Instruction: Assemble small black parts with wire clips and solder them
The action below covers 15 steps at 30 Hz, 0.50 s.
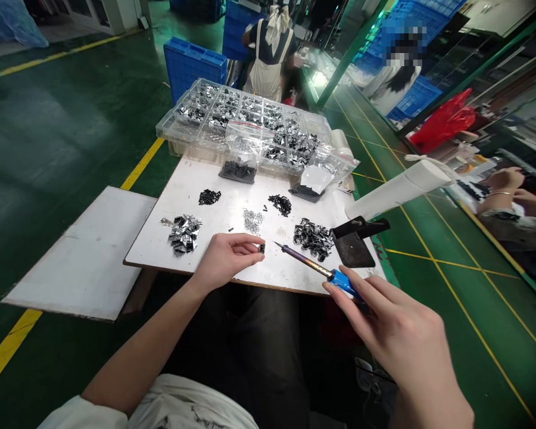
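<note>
Between thumb and fingers, my left hand (226, 257) pinches a small dark part (261, 248) above the front of the white table (223, 223). My right hand (393, 322) is closed round the blue handle of a soldering iron (310, 263). The iron's thin tip points left at the small part, a short gap away from it. Beyond my hands lie a pile of tiny silvery pieces (252, 220) and two piles of small black pieces (209, 197). Shiny metal clips (185, 234) are heaped at the left, with dark shiny parts (313, 238) heaped at the right.
A divided clear plastic box (170, 132) full of shiny parts stands at the back, with bags of black pieces (237, 171) before it. A black metal stand (355, 247) and a white roll (399, 187) are at the right. Other people (268, 56) are nearby.
</note>
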Each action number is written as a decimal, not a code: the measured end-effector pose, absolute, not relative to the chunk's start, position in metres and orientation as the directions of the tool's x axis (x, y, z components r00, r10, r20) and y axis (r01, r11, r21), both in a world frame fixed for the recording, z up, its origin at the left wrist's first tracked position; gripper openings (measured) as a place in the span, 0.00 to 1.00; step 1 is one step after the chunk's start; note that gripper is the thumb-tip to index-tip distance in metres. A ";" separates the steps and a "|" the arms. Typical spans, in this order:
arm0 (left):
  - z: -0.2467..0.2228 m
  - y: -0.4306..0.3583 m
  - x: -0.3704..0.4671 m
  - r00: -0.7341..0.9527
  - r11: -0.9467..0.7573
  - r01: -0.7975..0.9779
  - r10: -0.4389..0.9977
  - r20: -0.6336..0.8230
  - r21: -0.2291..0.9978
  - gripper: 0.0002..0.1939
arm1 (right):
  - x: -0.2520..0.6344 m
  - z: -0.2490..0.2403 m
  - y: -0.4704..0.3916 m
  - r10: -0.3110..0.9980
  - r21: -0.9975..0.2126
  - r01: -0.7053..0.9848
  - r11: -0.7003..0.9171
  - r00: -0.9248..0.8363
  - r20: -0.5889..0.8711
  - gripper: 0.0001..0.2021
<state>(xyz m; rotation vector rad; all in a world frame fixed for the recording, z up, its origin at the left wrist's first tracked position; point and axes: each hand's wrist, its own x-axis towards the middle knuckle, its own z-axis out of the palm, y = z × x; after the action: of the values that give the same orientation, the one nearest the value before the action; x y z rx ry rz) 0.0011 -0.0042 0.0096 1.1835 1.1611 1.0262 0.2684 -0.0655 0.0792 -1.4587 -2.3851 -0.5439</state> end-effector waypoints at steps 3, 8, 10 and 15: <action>0.007 -0.004 0.001 0.150 0.098 0.001 0.984 -0.097 0.995 0.18 | 0.267 0.075 -0.063 0.793 0.177 0.888 0.424 -0.458 0.401 0.19; 0.004 -0.003 0.000 0.161 0.076 -0.005 0.984 -0.075 0.997 0.17 | 0.265 0.067 -0.060 0.806 0.162 0.891 0.425 -0.454 0.381 0.19; 0.004 -0.003 0.000 0.162 0.076 -0.002 0.984 -0.074 0.997 0.17 | 0.264 0.066 -0.059 0.805 0.159 0.889 0.430 -0.457 0.379 0.19; 0.003 -0.003 0.001 0.168 0.063 -0.001 0.984 -0.062 0.998 0.16 | 0.262 0.067 -0.058 0.799 0.177 0.880 0.441 -0.475 0.369 0.19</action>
<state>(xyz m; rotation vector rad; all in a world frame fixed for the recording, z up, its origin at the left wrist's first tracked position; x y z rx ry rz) 0.0009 -0.0026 0.0033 1.2339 1.1091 1.0430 0.2616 -0.0583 0.0666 -1.4624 -2.4628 -0.5103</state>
